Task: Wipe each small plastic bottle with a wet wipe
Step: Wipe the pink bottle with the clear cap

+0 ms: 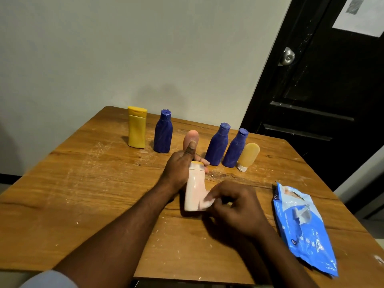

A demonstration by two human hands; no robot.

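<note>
Currently I judge the pale pink bottle [194, 192] light, stiff and smooth, likely slippery once wet, so I hold it near the cap. The left hand [178, 169] grips it there, thumb raised; the right hand [234, 206] pinches the wet wipe [207, 201] against its lower body. The cap end looks yellowish. The other bottles [163, 134] stand beyond the left hand.

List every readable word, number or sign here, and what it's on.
None legible.
Wet wipe pack: white print and a small round badge, too blurred to read.
Paper sheet on the door: a blurred square code, no readable text.
Pink bottle and the row of bottles behind it: no print visible.
</note>
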